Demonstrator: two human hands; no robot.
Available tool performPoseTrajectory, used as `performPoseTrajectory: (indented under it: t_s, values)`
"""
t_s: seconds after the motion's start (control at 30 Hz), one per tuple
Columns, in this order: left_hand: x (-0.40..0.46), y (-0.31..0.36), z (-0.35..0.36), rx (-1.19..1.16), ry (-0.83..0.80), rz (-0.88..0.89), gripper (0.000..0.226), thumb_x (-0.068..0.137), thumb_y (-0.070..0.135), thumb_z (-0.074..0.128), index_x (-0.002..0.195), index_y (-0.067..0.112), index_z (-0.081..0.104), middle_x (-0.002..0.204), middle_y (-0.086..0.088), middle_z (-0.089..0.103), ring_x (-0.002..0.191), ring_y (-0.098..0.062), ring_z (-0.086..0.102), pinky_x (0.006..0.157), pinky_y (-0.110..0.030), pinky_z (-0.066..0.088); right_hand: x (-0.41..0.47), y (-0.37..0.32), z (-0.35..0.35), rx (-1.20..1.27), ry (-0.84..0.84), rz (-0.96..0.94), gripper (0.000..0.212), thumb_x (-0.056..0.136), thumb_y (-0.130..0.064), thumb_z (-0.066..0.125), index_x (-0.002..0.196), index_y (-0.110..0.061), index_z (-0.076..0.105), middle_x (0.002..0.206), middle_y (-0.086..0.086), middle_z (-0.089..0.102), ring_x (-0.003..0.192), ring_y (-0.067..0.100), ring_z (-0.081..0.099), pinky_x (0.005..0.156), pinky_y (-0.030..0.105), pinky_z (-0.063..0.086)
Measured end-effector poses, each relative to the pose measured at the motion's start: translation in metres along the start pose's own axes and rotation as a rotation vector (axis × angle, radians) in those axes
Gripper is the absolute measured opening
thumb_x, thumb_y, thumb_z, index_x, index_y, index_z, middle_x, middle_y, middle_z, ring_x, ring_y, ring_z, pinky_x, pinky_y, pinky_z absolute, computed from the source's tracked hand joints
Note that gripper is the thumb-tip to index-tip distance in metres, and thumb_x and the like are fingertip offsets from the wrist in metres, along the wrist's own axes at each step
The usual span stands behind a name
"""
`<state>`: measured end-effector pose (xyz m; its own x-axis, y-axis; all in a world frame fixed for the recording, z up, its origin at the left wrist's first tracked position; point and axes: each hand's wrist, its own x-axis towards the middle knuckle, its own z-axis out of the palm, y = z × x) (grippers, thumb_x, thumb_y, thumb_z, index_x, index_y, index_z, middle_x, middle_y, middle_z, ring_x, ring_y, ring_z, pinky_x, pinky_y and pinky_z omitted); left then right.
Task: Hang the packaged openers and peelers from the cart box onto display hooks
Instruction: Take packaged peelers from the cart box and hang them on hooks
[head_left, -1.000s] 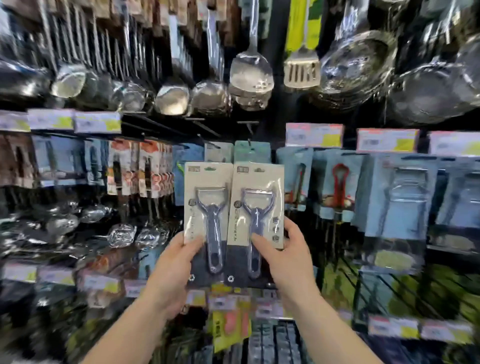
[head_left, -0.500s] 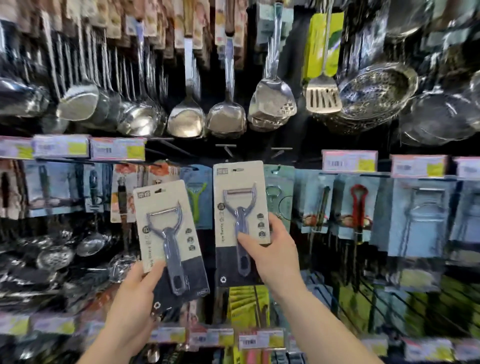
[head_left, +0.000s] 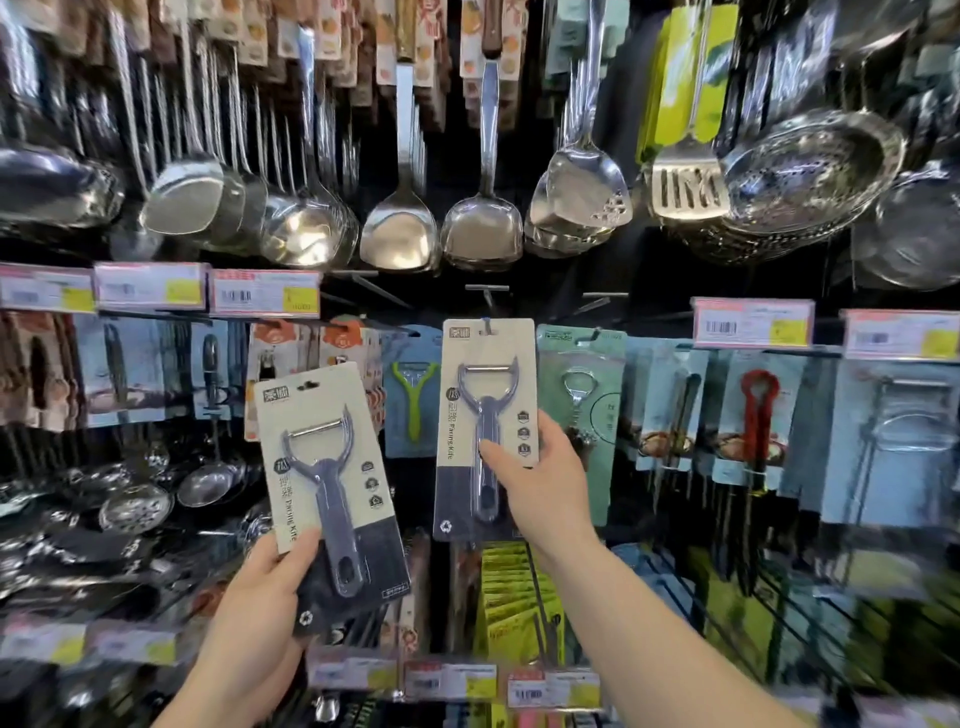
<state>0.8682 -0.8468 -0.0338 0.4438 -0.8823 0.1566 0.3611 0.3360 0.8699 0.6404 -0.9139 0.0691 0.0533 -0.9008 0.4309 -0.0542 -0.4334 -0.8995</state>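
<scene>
Two cream-and-black carded peelers with grey handles are in my hands. My right hand pinches one peeler pack by its right edge and holds it upright, its top hole at the tip of a bare display hook. My left hand grips the second peeler pack at its lower left corner, tilted to the left and held lower, away from the rack. The cart box is out of view.
A green peeler pack and a bottle opener pack hang either side of the hook. Steel ladles and spatulas hang above, price tags along the rails, strainers lower left.
My right hand raised its peeler up to the hook. My left hand drew the other pack down and left, tilting it. The view has tipped upward.
</scene>
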Motion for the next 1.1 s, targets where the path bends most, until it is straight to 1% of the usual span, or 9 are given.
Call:
performPoseTrajectory:
  t_s: [0.1,0.17,0.33,0.4,0.57,0.8,0.9,1.0,1.1]
  values:
    - [0.000,0.003,0.003,0.060,-0.054,0.018,0.023,0.100,0.029,0.052,0.113,0.031,0.070,0.118,-0.007,0.074,0.105,-0.030,0.072,0.080,-0.046,0.059,0.005,-0.005,0.003,-0.232,0.087,0.015,0.080,0.085,-0.042,0.069,0.151,-0.037,0.023,0.147,-0.008,0.045,0.132,0.016,0.044,0.111,0.043,0.036]
    - [0.000,0.005,0.014,0.148,-0.067,0.047,0.019,0.096,0.035,0.056,0.109,0.037,0.070,0.117,-0.003,0.074,0.104,-0.027,0.072,0.089,-0.052,0.054,0.000,-0.006,0.004,-0.356,0.153,-0.086,0.079,0.087,-0.050,0.062,0.152,-0.038,0.018,0.153,-0.008,0.033,0.140,0.017,0.029,0.114,0.043,0.028]
    - [-0.004,0.015,0.070,0.268,-0.232,0.131,0.025,0.083,0.052,0.062,0.104,0.040,0.071,0.106,-0.001,0.077,0.097,-0.023,0.075,0.073,-0.037,0.061,-0.028,0.009,0.015,-0.059,-0.151,-0.065,0.068,0.086,-0.043,0.066,0.138,-0.058,0.024,0.109,-0.019,0.067,0.097,-0.005,0.064,0.080,0.019,0.051]
    - [-0.003,0.018,0.090,0.278,-0.275,0.157,0.018,0.090,0.046,0.060,0.103,0.041,0.070,0.108,0.001,0.077,0.101,-0.021,0.073,0.076,-0.034,0.060,-0.031,0.013,0.016,-0.050,-0.139,-0.077,0.077,0.083,-0.041,0.071,0.140,-0.058,0.022,0.115,-0.020,0.067,0.102,-0.003,0.064,0.087,0.029,0.055]
    - [0.002,0.024,0.121,0.277,-0.291,0.131,0.018,0.087,0.039,0.059,0.099,0.032,0.071,0.108,-0.005,0.076,0.104,-0.026,0.071,0.095,-0.055,0.053,-0.019,0.009,0.003,-0.023,-0.026,-0.127,0.083,0.083,-0.027,0.075,0.143,-0.052,0.024,0.127,-0.015,0.063,0.109,0.001,0.063,0.096,0.039,0.053]
    - [0.011,0.023,0.133,0.244,-0.253,-0.025,0.016,0.100,0.026,0.054,0.106,0.019,0.067,0.104,-0.012,0.076,0.100,-0.035,0.072,0.088,-0.065,0.053,-0.007,0.016,0.004,-0.080,0.042,-0.134,0.085,0.084,-0.024,0.075,0.150,-0.040,0.024,0.133,-0.017,0.059,0.115,-0.001,0.058,0.100,0.037,0.050]
    - [0.019,0.019,0.139,0.276,-0.199,-0.029,0.018,0.099,0.028,0.057,0.110,0.015,0.064,0.106,-0.014,0.075,0.101,-0.037,0.070,0.090,-0.064,0.053,0.003,0.021,0.007,-0.126,0.060,-0.116,0.086,0.084,-0.025,0.075,0.151,-0.036,0.023,0.136,-0.015,0.056,0.117,-0.001,0.057,0.098,0.027,0.048]
    - [0.027,0.011,0.149,0.407,-0.018,0.052,0.043,0.094,0.031,0.063,0.132,0.012,0.052,0.131,-0.014,0.061,0.113,-0.030,0.062,0.103,-0.053,0.047,0.017,0.024,0.005,-0.222,0.067,-0.087,0.088,0.083,-0.034,0.074,0.152,-0.036,0.019,0.145,-0.010,0.048,0.125,0.007,0.050,0.099,0.027,0.043]
    - [0.021,-0.003,0.157,0.715,0.214,0.365,0.062,0.090,0.033,0.066,0.143,0.013,0.041,0.146,-0.015,0.042,0.136,-0.029,0.038,0.115,-0.046,0.031,0.018,0.036,-0.015,-0.332,0.118,-0.094,0.091,0.081,-0.046,0.072,0.152,-0.039,0.016,0.150,-0.005,0.037,0.137,0.013,0.037,0.108,0.036,0.037]
